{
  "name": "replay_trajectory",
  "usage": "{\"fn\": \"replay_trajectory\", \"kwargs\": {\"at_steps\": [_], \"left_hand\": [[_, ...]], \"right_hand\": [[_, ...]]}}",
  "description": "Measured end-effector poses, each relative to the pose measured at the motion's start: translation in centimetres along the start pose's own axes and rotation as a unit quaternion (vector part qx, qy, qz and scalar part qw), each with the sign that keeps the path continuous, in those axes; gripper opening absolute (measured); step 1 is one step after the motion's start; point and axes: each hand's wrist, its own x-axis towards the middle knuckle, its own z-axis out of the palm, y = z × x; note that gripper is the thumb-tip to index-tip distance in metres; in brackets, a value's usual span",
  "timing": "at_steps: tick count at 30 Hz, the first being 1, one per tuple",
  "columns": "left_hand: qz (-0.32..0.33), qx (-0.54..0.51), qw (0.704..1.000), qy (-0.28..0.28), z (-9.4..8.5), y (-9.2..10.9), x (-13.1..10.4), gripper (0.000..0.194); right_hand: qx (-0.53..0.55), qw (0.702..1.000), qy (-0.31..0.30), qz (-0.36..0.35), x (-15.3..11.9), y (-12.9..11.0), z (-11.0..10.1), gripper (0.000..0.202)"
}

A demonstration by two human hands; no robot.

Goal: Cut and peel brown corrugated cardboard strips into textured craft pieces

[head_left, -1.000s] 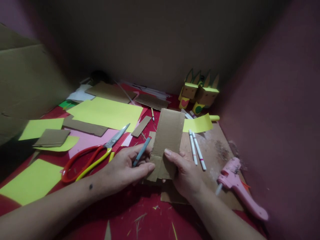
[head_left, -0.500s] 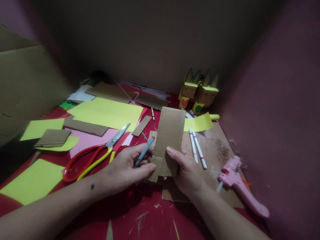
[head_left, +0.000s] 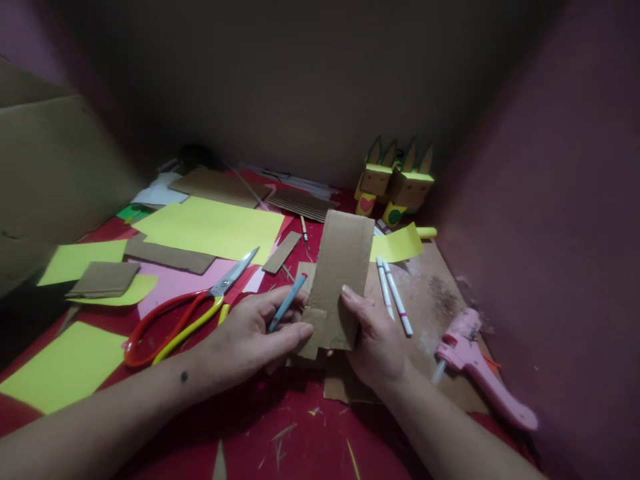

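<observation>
A long cardboard strip [head_left: 346, 260] stands tilted up between my hands. My right hand [head_left: 377, 340] grips its lower right part, thumb on the front face. Between thumb and fingers, my left hand [head_left: 263, 330] pinches a small cardboard piece [head_left: 314, 327] that overlaps the strip's lower left corner. A blue pen [head_left: 288, 303] with a reddish tip is tucked in the left hand's fingers, pointing up and right. The fingers behind the cardboard are mostly hidden.
Red-and-yellow-handled scissors [head_left: 200, 300] lie left, among yellow paper [head_left: 210, 227] and cardboard scraps. At right, a pink glue gun [head_left: 480, 367] and two white markers [head_left: 393, 293] rest on a cardboard sheet [head_left: 425, 333]. Cardboard figures [head_left: 395, 183] stand at the back.
The long strip has tilted slightly to the right at its top, and my right thumb has shifted a little up and right along it. Both hands keep their hold.
</observation>
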Motion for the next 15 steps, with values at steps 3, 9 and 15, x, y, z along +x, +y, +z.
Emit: {"fn": "replay_trajectory", "kwargs": {"at_steps": [3, 9, 15], "left_hand": [[-0.009, 0.018, 1.000, 0.014, -0.19, -0.01, 0.04, 0.021], [0.012, 0.017, 0.996, 0.084, -0.55, -0.48, 0.31, 0.019], [0.074, 0.035, 0.981, 0.175, -0.66, -0.45, 0.44, 0.017]], "right_hand": [[0.002, 0.999, 0.029, -0.027, 0.25, 0.03, -0.11, 0.037], [0.007, 0.996, 0.079, -0.043, 0.55, 0.17, -0.37, 0.036], [-0.117, 0.992, 0.042, -0.036, 0.33, 0.46, -0.03, 0.024]]}}
